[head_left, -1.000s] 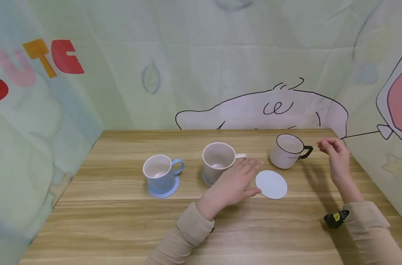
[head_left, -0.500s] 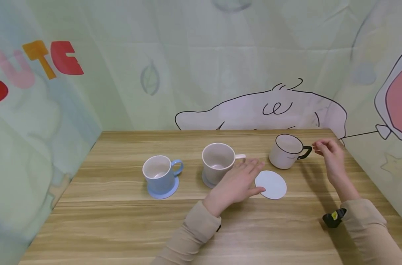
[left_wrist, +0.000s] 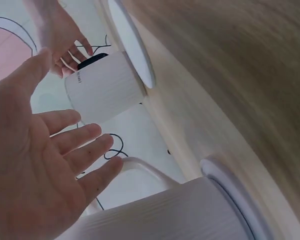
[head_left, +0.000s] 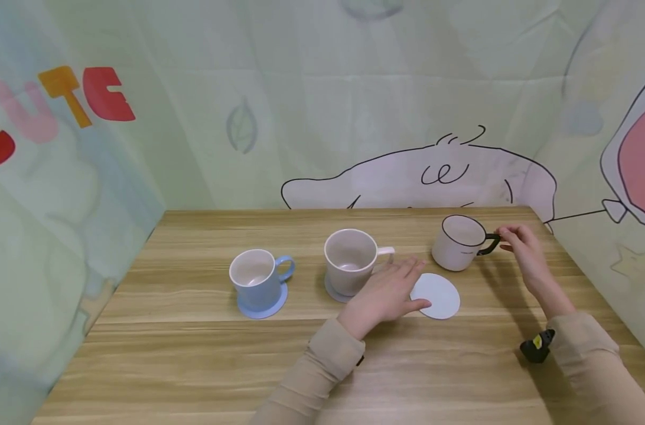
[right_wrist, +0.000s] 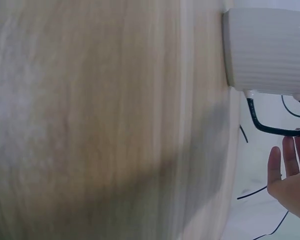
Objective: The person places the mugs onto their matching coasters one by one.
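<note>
My left hand (head_left: 388, 289) is spread with straight fingers beside the off-white mug (head_left: 348, 268), partly covering that mug and a bare white coaster (head_left: 440, 300). In the left wrist view its palm holds nothing. My right hand (head_left: 530, 257) has its fingertips at the black handle (head_left: 494, 243) of a white, dark-rimmed mug (head_left: 454, 252). Those fingers look nearly straight in the right wrist view, by the outer side of the handle (right_wrist: 275, 131); whether they touch it I cannot tell. The dark-rimmed mug stands upright on the table behind the white coaster.
A blue mug (head_left: 257, 290) stands on a blue coaster (head_left: 271, 310) at the left. Under the off-white mug lies a greyish coaster (head_left: 334, 292). The wooden table (head_left: 195, 366) meets printed cloth walls (head_left: 205, 118) at its back and sides.
My right hand has moved left to the black handle from the space beside it. My left hand has shifted slightly right. The mugs and coasters have stayed put.
</note>
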`<action>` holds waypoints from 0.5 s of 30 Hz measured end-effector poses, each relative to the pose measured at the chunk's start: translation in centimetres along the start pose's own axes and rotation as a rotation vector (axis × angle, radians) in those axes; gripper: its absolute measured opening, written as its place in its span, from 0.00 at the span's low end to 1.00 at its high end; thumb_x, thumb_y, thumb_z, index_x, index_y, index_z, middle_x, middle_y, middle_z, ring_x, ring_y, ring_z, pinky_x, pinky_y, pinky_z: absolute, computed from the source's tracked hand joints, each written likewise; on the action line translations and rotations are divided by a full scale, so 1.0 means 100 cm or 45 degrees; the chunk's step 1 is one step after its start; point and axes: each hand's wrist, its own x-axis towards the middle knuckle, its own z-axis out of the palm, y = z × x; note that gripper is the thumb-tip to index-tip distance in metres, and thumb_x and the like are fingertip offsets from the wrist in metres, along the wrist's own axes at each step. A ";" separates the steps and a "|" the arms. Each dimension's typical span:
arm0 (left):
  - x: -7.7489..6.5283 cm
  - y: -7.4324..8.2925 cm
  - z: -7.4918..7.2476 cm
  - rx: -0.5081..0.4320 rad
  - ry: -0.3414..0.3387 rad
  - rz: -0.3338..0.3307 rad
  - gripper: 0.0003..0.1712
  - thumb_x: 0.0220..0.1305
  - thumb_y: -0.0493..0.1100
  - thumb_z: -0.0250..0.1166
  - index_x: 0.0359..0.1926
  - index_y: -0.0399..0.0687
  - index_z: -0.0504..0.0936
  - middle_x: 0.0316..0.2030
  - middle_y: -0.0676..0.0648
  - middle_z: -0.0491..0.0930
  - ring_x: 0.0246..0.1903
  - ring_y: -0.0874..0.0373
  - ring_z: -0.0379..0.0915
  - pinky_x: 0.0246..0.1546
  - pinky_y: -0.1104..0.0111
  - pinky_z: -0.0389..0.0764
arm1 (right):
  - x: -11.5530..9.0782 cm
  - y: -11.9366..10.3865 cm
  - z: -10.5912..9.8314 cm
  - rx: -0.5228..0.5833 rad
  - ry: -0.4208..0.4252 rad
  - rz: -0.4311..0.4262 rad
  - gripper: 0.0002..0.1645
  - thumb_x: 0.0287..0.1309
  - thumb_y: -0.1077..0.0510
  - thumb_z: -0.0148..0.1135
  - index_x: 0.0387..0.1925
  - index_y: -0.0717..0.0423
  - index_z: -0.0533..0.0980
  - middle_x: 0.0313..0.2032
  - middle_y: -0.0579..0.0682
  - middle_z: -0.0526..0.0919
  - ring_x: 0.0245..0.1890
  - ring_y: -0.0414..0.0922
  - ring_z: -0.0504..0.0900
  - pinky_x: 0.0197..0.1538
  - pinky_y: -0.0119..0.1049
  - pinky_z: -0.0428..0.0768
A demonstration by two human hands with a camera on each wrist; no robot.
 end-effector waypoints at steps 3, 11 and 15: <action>0.003 0.000 0.003 0.001 -0.013 0.002 0.45 0.66 0.68 0.51 0.75 0.51 0.52 0.74 0.47 0.56 0.74 0.57 0.52 0.75 0.56 0.47 | 0.003 0.003 -0.001 -0.007 -0.028 0.016 0.05 0.69 0.59 0.52 0.38 0.49 0.75 0.34 0.32 0.80 0.35 0.28 0.78 0.40 0.19 0.76; 0.010 -0.001 0.009 0.004 -0.061 0.011 0.45 0.66 0.67 0.52 0.75 0.49 0.52 0.74 0.47 0.56 0.74 0.56 0.52 0.75 0.56 0.49 | 0.007 0.007 -0.001 0.004 -0.073 0.103 0.09 0.70 0.56 0.50 0.36 0.44 0.77 0.32 0.31 0.80 0.36 0.27 0.77 0.39 0.20 0.76; 0.014 -0.001 0.012 0.010 -0.096 0.003 0.45 0.66 0.67 0.52 0.75 0.50 0.51 0.74 0.48 0.56 0.74 0.56 0.52 0.74 0.61 0.55 | 0.008 0.009 0.000 0.043 -0.095 0.166 0.13 0.71 0.54 0.48 0.33 0.41 0.79 0.30 0.31 0.81 0.35 0.27 0.77 0.39 0.22 0.74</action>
